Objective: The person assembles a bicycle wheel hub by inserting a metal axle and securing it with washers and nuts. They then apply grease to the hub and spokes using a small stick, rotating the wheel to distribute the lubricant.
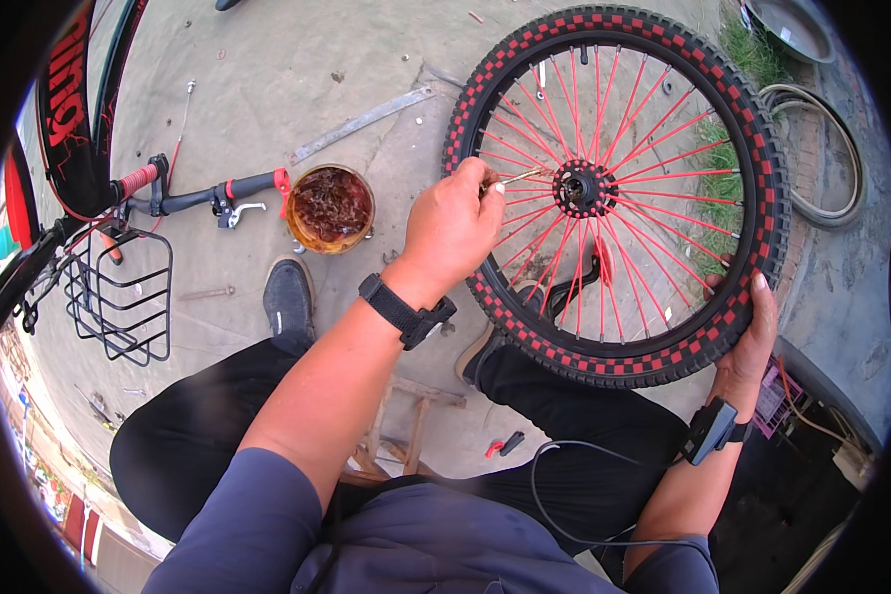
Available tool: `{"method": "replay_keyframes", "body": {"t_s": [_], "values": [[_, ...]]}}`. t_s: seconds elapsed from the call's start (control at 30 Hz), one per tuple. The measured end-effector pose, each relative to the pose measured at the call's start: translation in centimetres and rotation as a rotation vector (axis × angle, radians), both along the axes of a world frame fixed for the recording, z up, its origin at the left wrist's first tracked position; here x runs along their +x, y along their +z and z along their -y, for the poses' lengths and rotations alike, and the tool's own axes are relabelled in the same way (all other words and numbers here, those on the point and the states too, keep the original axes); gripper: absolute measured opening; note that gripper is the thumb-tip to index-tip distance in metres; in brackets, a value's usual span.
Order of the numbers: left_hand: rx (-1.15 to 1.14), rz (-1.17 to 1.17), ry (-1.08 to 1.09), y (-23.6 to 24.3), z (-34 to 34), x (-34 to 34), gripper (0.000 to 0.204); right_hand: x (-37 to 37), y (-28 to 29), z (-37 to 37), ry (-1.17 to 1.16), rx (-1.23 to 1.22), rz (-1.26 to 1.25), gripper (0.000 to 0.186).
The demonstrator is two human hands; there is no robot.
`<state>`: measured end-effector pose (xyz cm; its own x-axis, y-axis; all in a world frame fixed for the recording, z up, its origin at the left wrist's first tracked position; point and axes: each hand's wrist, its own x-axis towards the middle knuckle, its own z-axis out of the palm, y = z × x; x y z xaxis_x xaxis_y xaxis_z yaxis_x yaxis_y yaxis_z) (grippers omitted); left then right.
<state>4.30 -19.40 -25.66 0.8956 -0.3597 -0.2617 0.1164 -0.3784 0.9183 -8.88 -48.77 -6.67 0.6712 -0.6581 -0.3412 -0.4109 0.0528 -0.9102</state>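
A bicycle wheel (704,327) with red spokes and a black-and-red checkered tyre is tilted up in front of my legs. My right hand (752,322) grips its tyre and rim at the lower right, thumb on the near side, with the other fingers mostly hidden behind. My left hand (455,228) pinches a thin brass-coloured stick (522,177), whose tip points at the wheel's hub (581,188). Whether the tip touches the hub, I cannot tell. Left of that hand, an open round tub (332,209) holds dark reddish-brown grease.
A bicycle frame (74,119), handlebar (223,193) and black wire basket (119,297) lie at the left. Beyond the tub is a flat metal strip (361,126). Loose tyres (827,203) and a metal basin (790,30) sit at the far right. A red-and-black small tool (505,445) lies between my legs.
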Motion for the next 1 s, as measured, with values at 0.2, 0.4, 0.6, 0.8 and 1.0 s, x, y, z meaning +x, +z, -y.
{"method": "replay_keyframes", "body": {"t_s": [0.2, 0.4, 0.6, 0.8, 1.0], "values": [[-0.070, -0.085, 0.222, -0.2, -5.3, 2.7, 0.021, -0.1, -0.1, 0.1, 0.003, -0.004, -0.006, 0.042], [0.324, -0.104, 0.223, -3.2, -16.3, 5.3, 0.026, 0.2, 0.1, 0.4, -0.003, 0.007, -0.015, 0.042], [0.793, -0.011, 0.112, -3.5, -20.3, 3.4, 0.026, 0.4, 0.0, 0.5, 0.021, 0.000, -0.006, 0.040], [0.909, 0.124, 0.140, -4.7, -19.6, 1.8, 0.024, 0.4, -0.1, 0.3, 0.009, 0.024, 0.009, 0.038], [0.829, -0.097, 0.264, -3.2, -19.8, 1.8, 0.040, 0.5, 0.3, 0.0, 0.032, 0.032, 0.013, 0.037]]}}
